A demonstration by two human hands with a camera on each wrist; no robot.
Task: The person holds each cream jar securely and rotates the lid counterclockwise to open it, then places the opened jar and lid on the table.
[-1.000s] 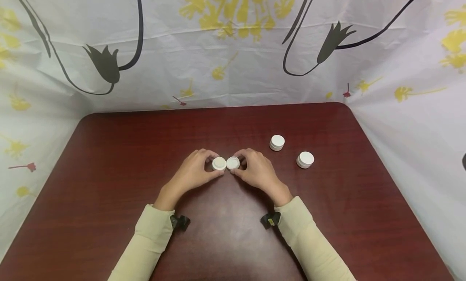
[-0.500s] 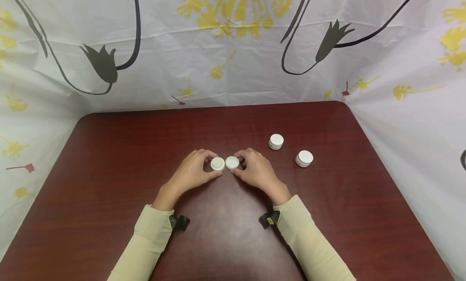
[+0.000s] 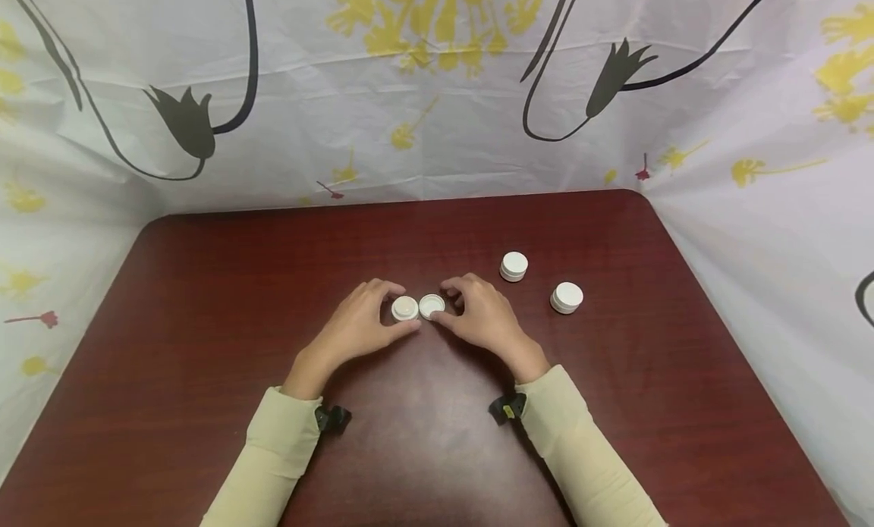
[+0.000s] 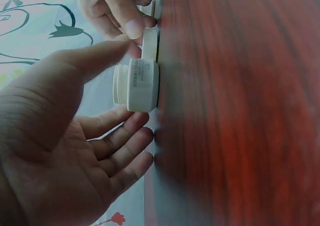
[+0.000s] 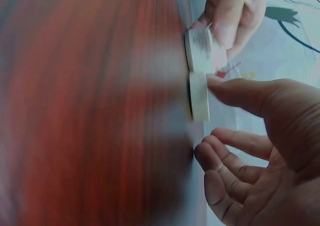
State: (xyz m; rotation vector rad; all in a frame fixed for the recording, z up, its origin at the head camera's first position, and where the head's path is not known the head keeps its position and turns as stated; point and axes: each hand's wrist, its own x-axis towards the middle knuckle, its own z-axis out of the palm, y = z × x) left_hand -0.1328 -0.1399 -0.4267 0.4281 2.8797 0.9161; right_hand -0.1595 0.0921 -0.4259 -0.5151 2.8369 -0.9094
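Observation:
An uncapped small white jar (image 3: 405, 308) stands upright on the table, its threaded neck (image 4: 119, 84) bare. Beside it, on the right, lies its white lid (image 3: 432, 307) with the hollow side up. My left hand (image 3: 365, 320) curves loosely around the jar; in the left wrist view the fingertips (image 4: 140, 118) are right at its side, while the thumb is apart from it. At the lid is my right hand (image 3: 482, 317), its thumb tip (image 5: 216, 82) at the edge and the other fingers spread away from it.
Two capped white jars stand to the right on the dark red table (image 3: 273, 254): one farther back (image 3: 514, 267), one nearer (image 3: 567, 298). A patterned white cloth (image 3: 293, 133) hangs behind the table and along its sides.
Both hands have loosened: the left thumb has come off the jar and the right fingers have spread away from the lid. Jar and lid stay side by side; the view has shifted slightly.

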